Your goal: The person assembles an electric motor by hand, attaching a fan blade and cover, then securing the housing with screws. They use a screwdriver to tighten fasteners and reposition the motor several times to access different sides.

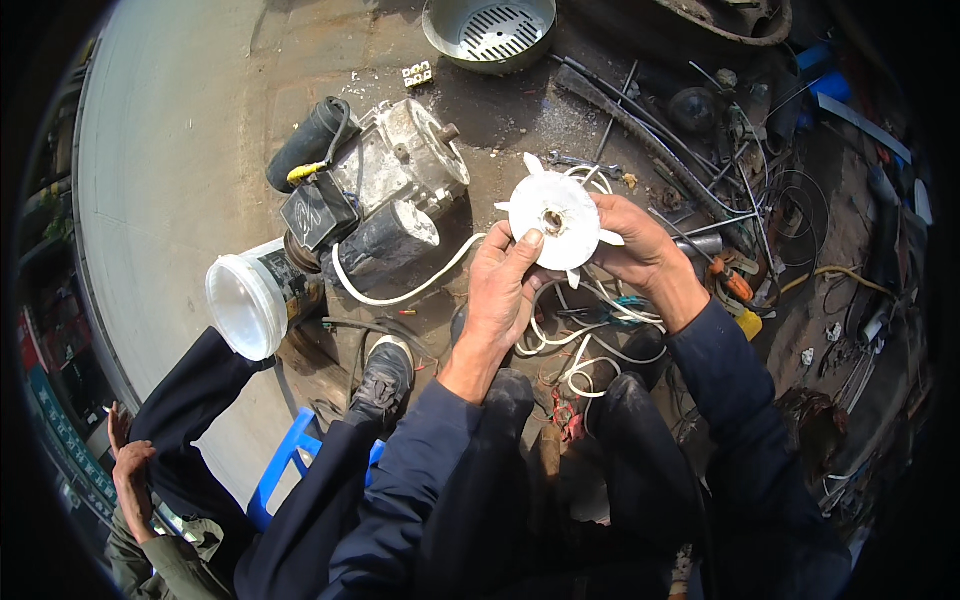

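Note:
A white plastic motor fan [565,232] with short blades round its rim is held up between my two hands. My left hand [492,300] grips its lower left edge, the thumb pressed on the face near the dirty centre hole. Around the right edge the fingers of my right hand [640,250] are closed; some are hidden behind the disc. Left of the fan, an electric motor [405,160] lies on the ground with its shaft showing. Black cylinders and a dark box [318,212] are attached to it. A white cable [395,299] runs from the motor toward my hands.
A slotted metal fan cover [465,50] lies at the top, near a small terminal block [417,74]. A white bucket [222,290] sits left. Rods, wires and an orange-handled tool [736,286] clutter the right. Beside me, another person's hands [130,462] rest near a blue stool [283,462].

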Tool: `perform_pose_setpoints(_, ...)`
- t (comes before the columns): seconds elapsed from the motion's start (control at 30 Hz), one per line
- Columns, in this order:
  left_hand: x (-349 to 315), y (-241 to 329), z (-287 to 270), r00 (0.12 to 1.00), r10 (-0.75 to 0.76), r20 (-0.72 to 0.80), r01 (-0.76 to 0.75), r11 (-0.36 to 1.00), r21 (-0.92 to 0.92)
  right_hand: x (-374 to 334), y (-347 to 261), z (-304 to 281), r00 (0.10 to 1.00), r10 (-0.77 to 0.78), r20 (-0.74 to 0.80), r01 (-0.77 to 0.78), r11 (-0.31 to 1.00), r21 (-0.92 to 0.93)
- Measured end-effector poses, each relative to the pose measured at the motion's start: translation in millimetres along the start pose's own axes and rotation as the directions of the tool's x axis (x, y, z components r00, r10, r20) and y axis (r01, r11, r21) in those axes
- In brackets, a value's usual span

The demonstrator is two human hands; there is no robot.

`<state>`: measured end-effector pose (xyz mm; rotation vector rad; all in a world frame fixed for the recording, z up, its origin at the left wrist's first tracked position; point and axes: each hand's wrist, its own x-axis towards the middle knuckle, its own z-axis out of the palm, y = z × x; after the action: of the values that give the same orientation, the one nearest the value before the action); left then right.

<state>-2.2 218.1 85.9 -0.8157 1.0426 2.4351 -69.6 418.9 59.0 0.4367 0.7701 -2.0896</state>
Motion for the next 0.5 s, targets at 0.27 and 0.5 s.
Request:
perform_pose_setpoints(0.27,-105.1,33.4,-89.3,0.959,0.165,-0.232,-0.075,0.932,0.354,67.6,-73.8,17.3,0.955,-0.27,-0.126,0.208,0.906,-0.369)
perform_pose_setpoints(0.5,-69.7,93.4,-205.9,0.675,0.421,-0.606,-0.351,0.906,0.238,140.0,-60.7,43.5,0.964,-0.172,-0.2,0.03,0.824,-0.565)
